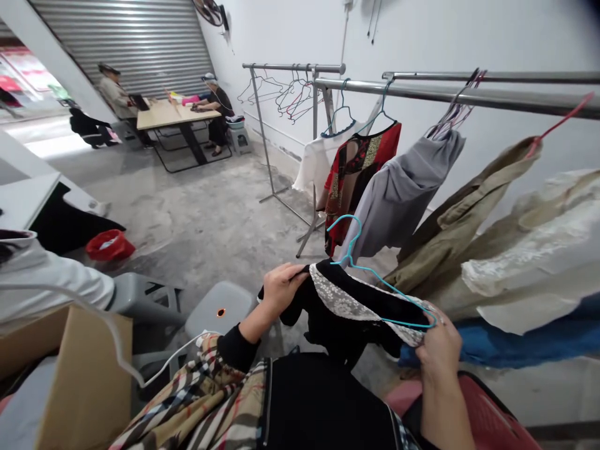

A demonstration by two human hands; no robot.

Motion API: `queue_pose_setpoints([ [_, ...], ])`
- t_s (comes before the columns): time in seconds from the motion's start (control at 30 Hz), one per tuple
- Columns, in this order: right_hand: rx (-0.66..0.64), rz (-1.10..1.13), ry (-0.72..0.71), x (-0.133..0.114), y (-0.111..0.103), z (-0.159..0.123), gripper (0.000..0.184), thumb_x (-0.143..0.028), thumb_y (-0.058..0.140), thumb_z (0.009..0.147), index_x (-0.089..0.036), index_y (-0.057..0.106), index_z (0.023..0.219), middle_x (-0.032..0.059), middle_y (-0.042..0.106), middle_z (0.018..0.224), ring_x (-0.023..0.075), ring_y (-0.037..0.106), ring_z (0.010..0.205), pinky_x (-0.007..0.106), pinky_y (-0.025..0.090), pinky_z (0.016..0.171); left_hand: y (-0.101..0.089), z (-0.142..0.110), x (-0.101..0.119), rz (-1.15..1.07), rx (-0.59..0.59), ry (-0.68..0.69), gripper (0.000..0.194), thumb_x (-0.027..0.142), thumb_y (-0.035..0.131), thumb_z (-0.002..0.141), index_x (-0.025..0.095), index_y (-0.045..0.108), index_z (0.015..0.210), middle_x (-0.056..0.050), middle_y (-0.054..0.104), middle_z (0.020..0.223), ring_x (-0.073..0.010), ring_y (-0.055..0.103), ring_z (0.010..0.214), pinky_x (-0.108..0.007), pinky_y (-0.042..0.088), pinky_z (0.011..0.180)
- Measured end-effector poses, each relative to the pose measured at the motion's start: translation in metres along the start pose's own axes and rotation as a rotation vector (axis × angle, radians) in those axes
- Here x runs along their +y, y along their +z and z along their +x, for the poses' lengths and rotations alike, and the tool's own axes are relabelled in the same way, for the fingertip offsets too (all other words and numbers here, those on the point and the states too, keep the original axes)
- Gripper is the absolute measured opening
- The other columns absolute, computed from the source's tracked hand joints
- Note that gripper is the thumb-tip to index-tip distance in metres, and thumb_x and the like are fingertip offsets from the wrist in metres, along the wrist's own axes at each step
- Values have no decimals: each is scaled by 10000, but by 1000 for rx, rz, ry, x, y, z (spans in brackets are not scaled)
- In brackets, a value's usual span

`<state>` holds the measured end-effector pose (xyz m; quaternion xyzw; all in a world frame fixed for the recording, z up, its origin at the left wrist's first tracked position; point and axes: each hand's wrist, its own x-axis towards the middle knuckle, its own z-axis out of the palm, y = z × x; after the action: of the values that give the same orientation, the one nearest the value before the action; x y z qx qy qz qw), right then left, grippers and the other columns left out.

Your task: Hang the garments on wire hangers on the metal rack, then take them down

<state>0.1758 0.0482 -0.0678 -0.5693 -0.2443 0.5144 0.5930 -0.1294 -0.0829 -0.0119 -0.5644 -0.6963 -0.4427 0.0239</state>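
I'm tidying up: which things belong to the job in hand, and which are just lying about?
Job in hand:
- black garment, held by left hand and right hand
- turquoise hanger at its neckline
- possibly the clothes rail

Apparently just about:
- cardboard box
- red bag
- nearest grey stool

Hanger (349,257) apparently partly inside garment (337,324), rack (435,96) beyond
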Motion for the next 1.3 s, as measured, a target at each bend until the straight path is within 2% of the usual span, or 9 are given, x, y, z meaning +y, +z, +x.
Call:
queue_pose_setpoints([
  [0.17, 98, -67, -164, -4, -1, -3, 283, -239, 672, 554, -163, 718, 822, -8, 683, 689, 146, 620, 613, 268, 532, 582, 8, -2, -5, -25, -24, -33, 257, 387, 555, 903, 237, 764, 913, -35, 663, 684, -136, 596, 608, -237, 443, 568],
  [0.33, 24, -382, -308, -7, -6, 3, 311, -311, 604, 668, -133, 711, 899, 43, 699, 784, 176, 625, 732, 311, 511, 703, 14, -8, -15, 114, -70, 119, 236, 357, 566, 900, 239, 770, 905, -40, 667, 690, -142, 614, 638, -233, 425, 590],
  [0.53, -73, -422, -514, -16, -7, -11, 385, -356, 484, 805, -134, 671, 1058, 81, 710, 912, 199, 636, 877, 343, 497, 822, 32, -10, -13, 264, -133, 164, 204, 357, 597, 886, 254, 768, 931, -26, 674, 688, -151, 632, 674, -235, 368, 569],
  [0.63, -293, -521, -489, -14, -14, -38, 343, -314, 516, 818, -173, 670, 1091, 57, 705, 909, 189, 631, 877, 325, 488, 834, 39, -3, -14, 257, -57, 50, 226, 370, 595, 879, 228, 756, 953, -42, 712, 777, -171, 646, 711, -245, 378, 582],
  [0.73, -790, -776, -399, -15, -30, -64, 367, -290, 571, 819, -202, 653, 1166, 15, 684, 798, 147, 608, 687, 270, 486, 695, 39, 6, -20, 102, 8, -18, 240, 363, 589, 867, 199, 742, 953, -52, 723, 823, -180, 654, 754, -255, 437, 658],
  [0.8, -951, -889, -417, -21, -40, -69, 362, -299, 583, 838, -215, 651, 1183, -1, 663, 752, 125, 572, 600, 251, 469, 628, 37, 13, -23, -9, 5, 0, 236, 361, 599, 849, 184, 737, 921, -38, 703, 761, -166, 640, 709, -255, 450, 664],
  [0.97, -406, -918, -854, -53, -39, -39, 332, -350, 553, 896, -241, 645, 1196, 65, 666, 944, 194, 602, 847, 340, 484, 827, 32, 32, -13, -169, -42, 100, 220, 370, 620, 808, 175, 723, 800, -8, 650, 652, -129, 585, 597, -240, 441, 604],
  [1.1, -507, -1012, -944, -70, -25, -9, 423, -452, 641, 825, -241, 646, 1191, 94, 670, 1094, 248, 590, 1028, 390, 459, 927, 31, 46, 0, -249, -118, 161, 203, 365, 631, 797, 182, 706, 752, 13, 611, 597, -108, 550, 553, -224, 425, 567],
  [1.3, -677, -894, -854, -84, -36, -20, 328, -484, 549, 887, -206, 722, 865, 40, 719, 795, 174, 650, 732, 281, 506, 710, 38, 54, -4, -384, -276, 83, 224, 355, 657, 778, 170, 704, 895, -18, 675, 719, -139, 619, 664, -248, 492, 658],
])
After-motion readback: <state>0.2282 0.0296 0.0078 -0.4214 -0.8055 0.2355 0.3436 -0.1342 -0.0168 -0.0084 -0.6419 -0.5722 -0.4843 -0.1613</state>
